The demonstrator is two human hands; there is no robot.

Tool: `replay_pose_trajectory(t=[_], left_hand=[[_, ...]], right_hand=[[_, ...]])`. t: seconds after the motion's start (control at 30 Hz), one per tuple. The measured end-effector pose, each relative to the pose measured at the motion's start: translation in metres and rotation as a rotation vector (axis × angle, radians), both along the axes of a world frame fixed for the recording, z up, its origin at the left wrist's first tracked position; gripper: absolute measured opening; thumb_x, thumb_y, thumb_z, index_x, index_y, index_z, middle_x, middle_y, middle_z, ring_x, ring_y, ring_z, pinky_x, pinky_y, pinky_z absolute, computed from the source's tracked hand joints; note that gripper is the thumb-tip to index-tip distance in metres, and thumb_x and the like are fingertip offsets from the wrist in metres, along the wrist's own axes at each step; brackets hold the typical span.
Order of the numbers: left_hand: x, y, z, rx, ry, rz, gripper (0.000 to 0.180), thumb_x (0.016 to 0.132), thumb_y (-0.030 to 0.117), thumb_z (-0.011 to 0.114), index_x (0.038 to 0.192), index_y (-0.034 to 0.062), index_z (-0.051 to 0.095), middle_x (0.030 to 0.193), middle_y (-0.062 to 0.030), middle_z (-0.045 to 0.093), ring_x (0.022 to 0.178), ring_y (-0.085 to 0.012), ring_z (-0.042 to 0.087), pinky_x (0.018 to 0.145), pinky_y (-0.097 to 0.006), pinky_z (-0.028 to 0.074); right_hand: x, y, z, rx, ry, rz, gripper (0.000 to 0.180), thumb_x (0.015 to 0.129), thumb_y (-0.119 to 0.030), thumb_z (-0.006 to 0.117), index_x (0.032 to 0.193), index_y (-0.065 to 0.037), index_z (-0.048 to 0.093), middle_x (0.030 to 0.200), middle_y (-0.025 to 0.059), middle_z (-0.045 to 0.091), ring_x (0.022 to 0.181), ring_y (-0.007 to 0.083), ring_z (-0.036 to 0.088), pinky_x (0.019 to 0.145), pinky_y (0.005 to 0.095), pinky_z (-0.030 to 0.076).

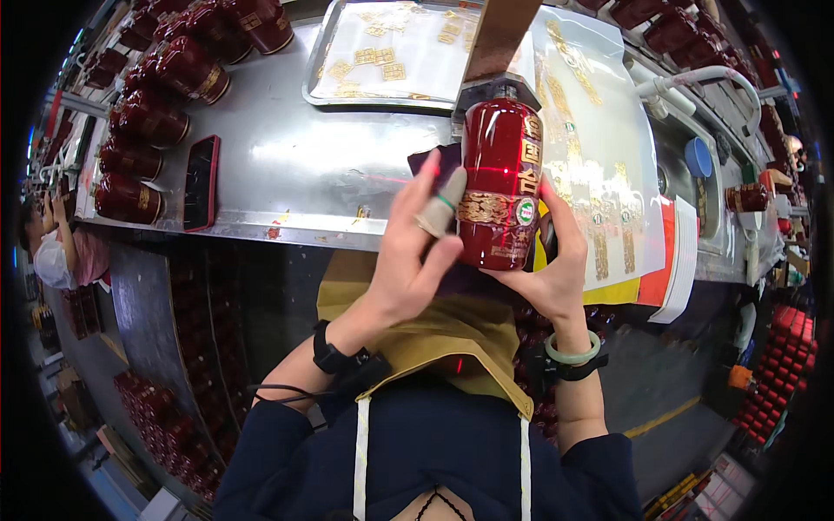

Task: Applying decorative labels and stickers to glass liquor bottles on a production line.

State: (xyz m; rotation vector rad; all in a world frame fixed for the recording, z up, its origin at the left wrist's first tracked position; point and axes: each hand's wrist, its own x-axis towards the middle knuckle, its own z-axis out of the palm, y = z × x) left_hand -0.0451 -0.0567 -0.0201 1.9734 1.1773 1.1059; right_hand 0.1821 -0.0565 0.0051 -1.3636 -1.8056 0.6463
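You hold the glossy red bottle (499,182) upright over the near edge of the steel bench (287,165), your left hand (417,252) and right hand (552,265) wrapped around its lower sides. Just beyond the bottle lies a metal tray (323,74) of gold labels (380,56); more red bottles (152,113) stand far left of it.

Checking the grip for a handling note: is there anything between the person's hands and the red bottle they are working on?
Partly. The left hand meets the red bottle through a finger cot worn on one finger. The right hand cups the bottle's lower side; nothing visible lies between them. A dark cloth sits behind the bottle on the metal table.
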Motion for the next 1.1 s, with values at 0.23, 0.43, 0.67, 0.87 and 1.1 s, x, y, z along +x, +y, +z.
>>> replay_pose_trajectory(t=[0.23,0.43,0.67,0.87,1.1], left_hand=[[0.001,-0.011,-0.020,-0.160,-0.193,-0.002,0.070,0.110,0.039,0.046,0.160,-0.0085,0.032,0.171,-0.0276,0.019,0.158,-0.0407,0.022,0.127,-0.046,0.017],[0.023,0.010,-0.009,-0.448,-0.610,-0.104,0.067,0.106,0.014,0.061,0.164,0.0025,0.030,0.167,-0.0156,0.038,0.151,-0.0224,0.037,0.124,-0.037,0.027],[0.029,0.008,0.001,-0.543,-0.670,-0.091,0.071,0.104,0.012,0.067,0.164,0.0002,0.030,0.151,-0.0125,0.054,0.135,-0.0171,0.052,0.116,-0.035,0.040],[0.027,0.007,-0.012,-0.509,-0.672,-0.075,0.076,0.102,0.011,0.069,0.164,-0.0011,0.026,0.155,-0.0130,0.050,0.138,-0.0190,0.050,0.117,-0.037,0.039],[0.024,0.009,-0.005,-0.520,-0.640,-0.131,0.078,0.102,0.007,0.067,0.165,-0.0025,0.022,0.164,-0.0160,0.038,0.147,-0.0208,0.041,0.122,-0.038,0.032]], right_hand=[[0.001,0.003,0.013,0.128,-0.170,-0.008,0.103,0.061,-0.028,0.100,0.147,0.003,0.052,0.130,0.0234,0.063,0.119,0.0380,0.066,0.100,0.0439,0.055],[0.001,-0.002,0.000,0.082,-0.106,-0.007,0.115,0.056,-0.036,0.102,0.151,-0.001,0.049,0.141,0.0177,0.057,0.120,0.0319,0.061,0.101,0.0401,0.051],[0.008,-0.003,-0.004,-0.427,0.456,-0.045,0.085,0.080,-0.017,0.091,0.153,-0.009,0.049,0.136,0.0085,0.057,0.102,0.0095,0.060,0.092,0.0247,0.049],[0.003,-0.003,-0.002,-0.399,0.553,-0.026,0.073,0.091,-0.008,0.082,0.154,-0.011,0.047,0.132,0.0099,0.058,0.097,0.0068,0.057,0.089,0.0223,0.049],[0.003,-0.002,-0.003,-0.413,0.557,-0.033,0.076,0.089,-0.009,0.084,0.155,-0.012,0.046,0.133,0.0096,0.058,0.098,0.0069,0.057,0.089,0.0219,0.049]])
